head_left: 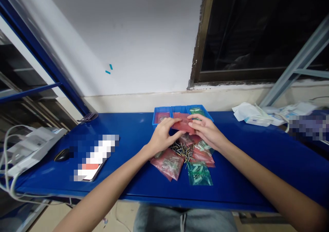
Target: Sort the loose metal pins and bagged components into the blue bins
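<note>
One red bag (183, 123) is held up by both hands, just in front of the blue trays. It is pinched at its left end by the fingers of the left hand (162, 136) and at its right end by the fingers of the right hand (207, 131), so both grips are closed on it.

Three small blue trays (160, 111) are seen side by side near the back edge of the blue table (252, 163), about the middle. Something red is seen in the left tray and something green in the right one.

Under the hands, a heap of small bags is laid toward the front edge of the table. About four red bags (168, 163) can be counted there (some are hidden under the hands, so the count is not sure) and one green bag (199, 173), with a second green-looking bag (205, 146) just beside the right wrist. Little pale parts are seen inside them. One pile of small dark and gold pins (183, 150) is spread loose between the bags.

One black mouse (62, 154) is placed near the left edge of the table. Some white packets (253, 115) are laid near the back right corner.

No writing can be read anywhere: labels are too small, and two spots are blurred out
</note>
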A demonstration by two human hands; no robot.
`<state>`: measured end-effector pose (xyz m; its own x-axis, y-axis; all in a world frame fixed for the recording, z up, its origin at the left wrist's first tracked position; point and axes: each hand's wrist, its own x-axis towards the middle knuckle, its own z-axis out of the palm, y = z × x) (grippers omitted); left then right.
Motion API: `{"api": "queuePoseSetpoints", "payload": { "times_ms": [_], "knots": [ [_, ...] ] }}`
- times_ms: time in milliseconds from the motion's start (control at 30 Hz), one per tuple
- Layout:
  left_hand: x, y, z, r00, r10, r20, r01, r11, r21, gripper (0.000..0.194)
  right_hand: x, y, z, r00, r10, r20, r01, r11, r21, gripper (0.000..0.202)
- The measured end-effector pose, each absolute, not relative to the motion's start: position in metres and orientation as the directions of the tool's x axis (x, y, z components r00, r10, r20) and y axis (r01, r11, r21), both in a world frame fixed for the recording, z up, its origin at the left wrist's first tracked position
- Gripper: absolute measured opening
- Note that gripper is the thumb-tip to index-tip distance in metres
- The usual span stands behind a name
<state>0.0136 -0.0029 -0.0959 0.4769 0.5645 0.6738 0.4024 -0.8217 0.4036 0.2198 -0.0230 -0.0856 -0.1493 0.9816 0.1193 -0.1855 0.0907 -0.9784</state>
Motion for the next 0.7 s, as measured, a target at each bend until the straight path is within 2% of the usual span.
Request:
{"api": "queuePoseSetpoints", "payload": {
  "times_ms": [133,233,333,433,500,567,633,700],
  "knots": [
    [0.002,0.007,-0.086,0.45,0.545,0.707,0.426,-0.827,0.366,0.042,0.203,-0.009,-0.077,-0.142,0.968,0.208,-0.065,0.201,-0.977,0.033],
    [-0.013,0.022,-0.084,0.421,0.573,0.703,0.472,-0.8,0.37,0.042,0.186,0.014,-0.073,-0.149,0.963,0.225,-0.032,0.223,-0.974,0.03],
    [-0.028,0.04,-0.088,0.31,0.658,0.686,0.541,-0.715,0.443,0.031,0.168,0.043,-0.073,-0.128,0.961,0.244,0.036,0.251,-0.967,0.025],
    [-0.04,0.053,-0.093,0.189,0.74,0.646,0.597,-0.609,0.523,0.025,0.154,0.068,-0.075,-0.111,0.969,0.222,0.239,0.243,-0.94,0.025],
    [-0.045,0.059,-0.096,0.16,0.772,0.615,0.624,-0.562,0.543,0.021,0.149,0.08,-0.077,-0.13,0.959,0.253,0.507,0.284,-0.814,0.027],
    [-0.047,0.062,-0.099,0.164,0.788,0.593,0.657,-0.536,0.53,0.021,0.146,0.087,-0.077,-0.18,0.935,0.307,0.729,0.336,-0.596,0.031],
    [-0.048,0.064,-0.101,0.178,0.791,0.585,0.692,-0.523,0.497,0.022,0.143,0.09,-0.077,-0.241,0.913,0.33,0.819,0.374,-0.436,0.029],
    [-0.048,0.065,-0.103,0.188,0.791,0.582,0.719,-0.514,0.467,0.023,0.139,0.089,-0.078,-0.279,0.901,0.332,0.837,0.398,-0.375,0.022]
  ]
}}
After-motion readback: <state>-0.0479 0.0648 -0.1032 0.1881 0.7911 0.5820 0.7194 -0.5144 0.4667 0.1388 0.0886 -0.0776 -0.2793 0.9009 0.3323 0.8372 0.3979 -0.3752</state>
